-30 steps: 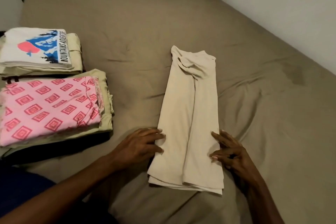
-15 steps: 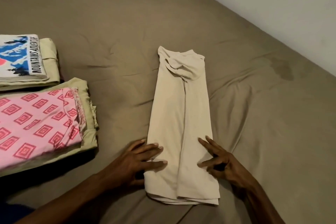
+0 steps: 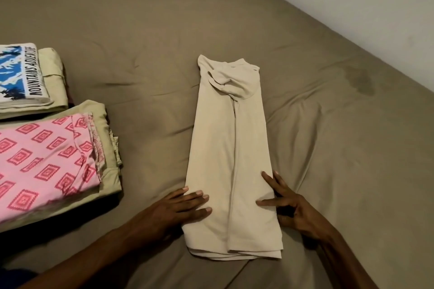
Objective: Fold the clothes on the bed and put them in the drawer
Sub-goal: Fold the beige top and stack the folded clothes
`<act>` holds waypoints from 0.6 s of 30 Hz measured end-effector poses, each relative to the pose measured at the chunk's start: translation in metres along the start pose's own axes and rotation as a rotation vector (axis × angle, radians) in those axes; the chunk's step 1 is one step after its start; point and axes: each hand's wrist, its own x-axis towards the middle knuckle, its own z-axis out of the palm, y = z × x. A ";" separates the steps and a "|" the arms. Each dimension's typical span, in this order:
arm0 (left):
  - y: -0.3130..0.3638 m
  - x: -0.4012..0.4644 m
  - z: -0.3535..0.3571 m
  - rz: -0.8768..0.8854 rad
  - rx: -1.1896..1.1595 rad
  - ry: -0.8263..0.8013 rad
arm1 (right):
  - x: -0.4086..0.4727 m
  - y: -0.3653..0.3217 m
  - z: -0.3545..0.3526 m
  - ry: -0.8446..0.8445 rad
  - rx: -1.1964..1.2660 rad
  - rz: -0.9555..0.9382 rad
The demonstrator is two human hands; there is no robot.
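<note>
**Beige shirt folded to a strip, both hands at its near end**

Olive-brown bed sheet (image 3: 234, 19) fills the view, with a white wall along its right side. At far left, a folded white printed T-shirt (image 3: 16, 73) lies on a pale green garment (image 3: 52, 77); nearer, a folded pink patterned garment (image 3: 44, 164) tops a second stack.

Moving right, the left hand (image 3: 173, 209) lies flat, its fingers straight and resting on the left edge of the beige shirt (image 3: 230, 159). That shirt sits mid-bed, already folded lengthwise into a narrow strip; its long axis runs away from the person, collar at the far end, hem nearest. The right hand (image 3: 288, 206) touches the strip's right edge, fingers spread, the thumb lying on the cloth; neither grip is clamped on the fabric.

Both hands flank the near end about equally, so the cross fold probably means lifting the hem away toward the collar. No drawer is in view.
</note>
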 end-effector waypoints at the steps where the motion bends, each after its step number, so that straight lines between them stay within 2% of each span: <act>1: 0.000 0.001 0.002 -0.008 0.004 0.016 | -0.001 0.002 0.000 0.021 -0.039 -0.013; 4: -0.001 0.003 0.004 -0.005 0.032 0.066 | -0.004 0.006 0.009 0.067 -0.201 -0.089; 7: -0.004 0.007 0.006 0.027 -0.033 0.187 | -0.002 -0.002 0.014 0.088 -0.115 -0.116; 9: 0.001 0.015 -0.005 -0.048 -0.216 0.319 | 0.004 -0.016 0.001 0.075 -0.048 -0.153; 11: 0.010 0.035 -0.031 -0.283 -0.626 0.424 | 0.019 -0.034 -0.016 0.061 0.069 -0.143; 13: 0.000 0.068 -0.062 -0.544 -1.092 0.508 | 0.052 -0.056 -0.031 0.200 0.282 -0.024; 15: -0.029 0.104 -0.088 -0.807 -1.297 0.550 | 0.098 -0.070 -0.043 0.482 0.541 0.137; 17: -0.054 0.128 -0.109 -0.965 -1.450 0.506 | 0.135 -0.071 -0.047 0.611 0.752 0.322; 18: -0.061 0.135 -0.111 -1.018 -1.470 0.468 | 0.144 -0.063 -0.044 0.649 0.773 0.398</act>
